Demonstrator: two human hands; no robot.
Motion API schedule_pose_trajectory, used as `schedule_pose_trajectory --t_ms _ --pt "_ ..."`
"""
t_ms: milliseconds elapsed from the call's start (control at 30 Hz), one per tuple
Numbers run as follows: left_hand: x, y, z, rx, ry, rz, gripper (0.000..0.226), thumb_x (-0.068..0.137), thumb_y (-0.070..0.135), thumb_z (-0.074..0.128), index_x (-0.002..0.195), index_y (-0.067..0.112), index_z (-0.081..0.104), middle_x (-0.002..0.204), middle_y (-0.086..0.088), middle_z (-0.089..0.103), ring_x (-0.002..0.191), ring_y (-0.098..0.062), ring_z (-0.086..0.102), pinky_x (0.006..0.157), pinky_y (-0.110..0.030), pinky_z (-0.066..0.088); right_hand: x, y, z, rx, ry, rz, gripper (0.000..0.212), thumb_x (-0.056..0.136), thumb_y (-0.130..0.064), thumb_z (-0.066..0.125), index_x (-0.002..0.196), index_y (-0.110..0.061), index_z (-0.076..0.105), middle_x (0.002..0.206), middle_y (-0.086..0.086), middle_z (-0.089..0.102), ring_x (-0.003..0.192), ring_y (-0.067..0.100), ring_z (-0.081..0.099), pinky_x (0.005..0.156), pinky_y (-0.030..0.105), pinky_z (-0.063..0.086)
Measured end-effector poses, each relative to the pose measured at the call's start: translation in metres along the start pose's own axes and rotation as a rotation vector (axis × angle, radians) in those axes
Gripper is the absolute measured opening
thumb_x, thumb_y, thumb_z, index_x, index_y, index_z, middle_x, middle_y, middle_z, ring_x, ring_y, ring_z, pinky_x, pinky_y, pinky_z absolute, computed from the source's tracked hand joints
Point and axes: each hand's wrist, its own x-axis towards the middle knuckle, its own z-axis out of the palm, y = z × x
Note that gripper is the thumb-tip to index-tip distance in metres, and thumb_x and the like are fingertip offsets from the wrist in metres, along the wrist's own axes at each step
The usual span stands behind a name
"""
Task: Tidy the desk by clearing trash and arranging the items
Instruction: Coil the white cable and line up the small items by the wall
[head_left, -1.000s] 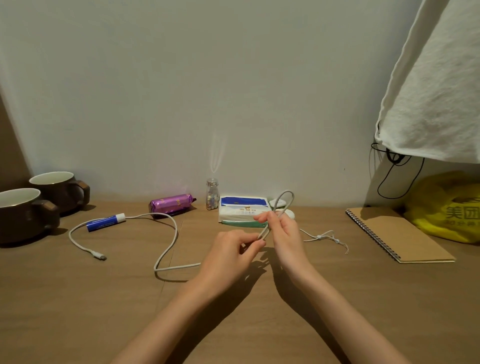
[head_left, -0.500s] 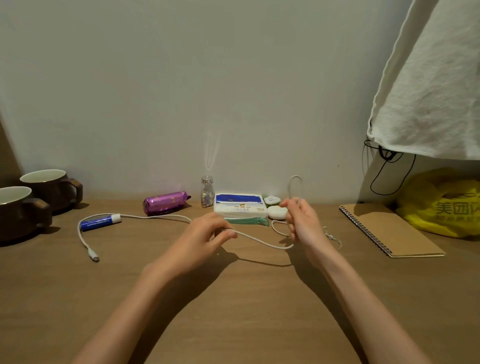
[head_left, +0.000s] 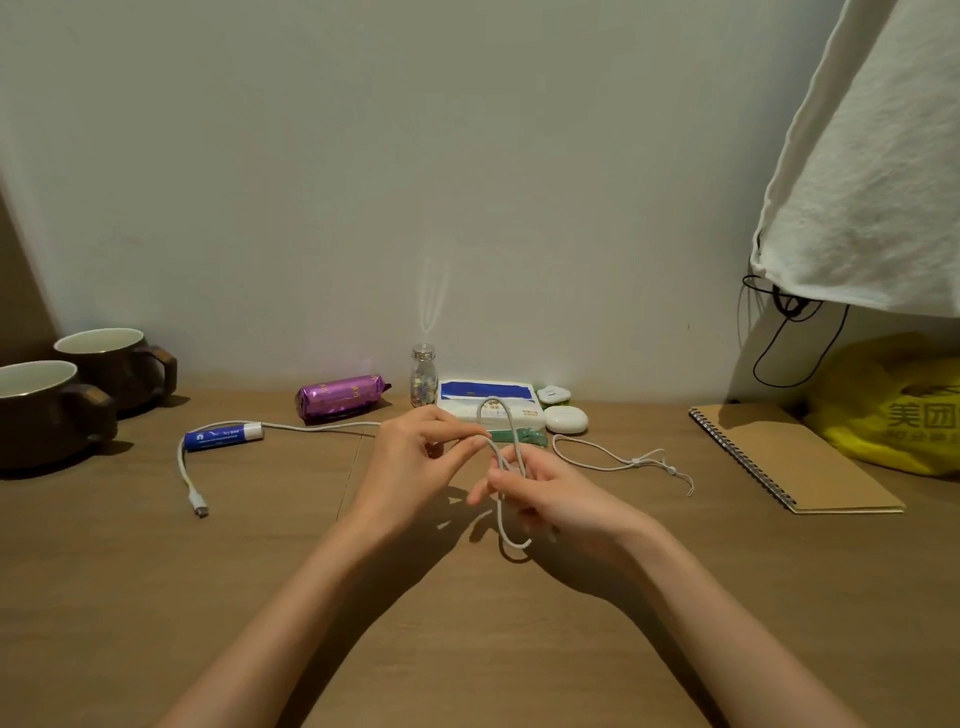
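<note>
The white charging cable (head_left: 322, 426) is held between both hands above the middle of the desk (head_left: 156, 597). One loop of it stands up above the right hand (head_left: 550, 488) and another hangs below that hand down to the desk, so the cable appears to be gathered into a coil for storage. The folded strands are gripped by the right hand, its fingers curled round them, probably so that the loops cannot spring apart. The free run is pinched by the left hand (head_left: 415, 457) between thumb and fingertips, likely so that the next length can be fed across. From the left hand the rest of the cable is laid out to the left, past a blue tube (head_left: 223, 436), and ends in a plug on the desk. Beyond the hands, a tissue pack (head_left: 488, 392), a small glass bottle (head_left: 423, 376) and a purple wrapper (head_left: 340, 395) are set along the wall. A thin cord (head_left: 618, 460) lies just right of the right hand, and a notebook (head_left: 795, 462) farther right.
</note>
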Motion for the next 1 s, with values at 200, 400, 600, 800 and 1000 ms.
schedule_pose_trajectory --t_ms 200,400,600,800,1000 --pt "-0.001 -0.001 -0.003 -0.072 0.047 -0.041 0.017 0.077 0.025 0.073 0.093 0.03 0.074 0.087 0.013 0.072 0.083 -0.006 0.066 0.069 -0.027 0.056 0.004 0.006 0.001 0.11 -0.101 0.053 0.021 0.103 -0.026 0.038 0.095 -0.016 0.055 0.065 -0.005 0.053 0.052 0.01 0.043 0.046 0.016 0.034" --pt "0.0 0.003 -0.005 -0.253 0.036 -0.136 0.018 0.075 0.019 0.075 0.086 0.033 0.072 0.083 0.013 0.072 0.081 -0.002 0.068 0.07 -0.019 0.055 0.002 0.004 0.002 0.168 -0.112 0.008 0.022 0.104 -0.021 0.033 0.09 -0.012 0.048 0.06 -0.003 0.043 0.067 0.016 0.06 0.078 0.031 0.053" --pt "0.004 -0.003 -0.009 -0.077 -0.068 -0.016 0.041 0.079 0.024 0.07 0.111 0.043 0.054 0.109 0.017 0.062 0.086 -0.004 0.065 0.07 -0.022 0.055 -0.003 0.002 -0.004 0.036 -0.064 0.057 0.021 0.102 -0.028 0.038 0.098 -0.014 0.052 0.063 -0.005 0.039 0.048 0.008 0.034 0.041 0.017 0.03" --pt "0.0 -0.007 -0.011 0.046 -0.195 0.084 0.049 0.086 0.017 0.062 0.124 0.043 0.047 0.086 0.011 0.068 0.083 -0.001 0.061 0.071 -0.019 0.053 -0.006 -0.002 -0.008 -0.03 -0.081 0.093 0.049 0.101 -0.047 0.026 0.114 -0.016 0.061 0.062 -0.007 0.032 0.048 0.006 0.028 0.043 0.018 0.024" --pt "0.004 -0.012 -0.016 0.086 -0.094 0.205 0.038 0.082 0.012 0.065 0.115 0.03 0.063 0.087 0.007 0.072 0.078 -0.002 0.065 0.07 -0.025 0.056 -0.004 -0.001 -0.015 0.188 -0.135 0.088 0.036 0.101 -0.036 0.038 0.113 -0.02 0.068 0.064 -0.005 0.04 0.054 0.008 0.03 0.051 0.023 0.026"
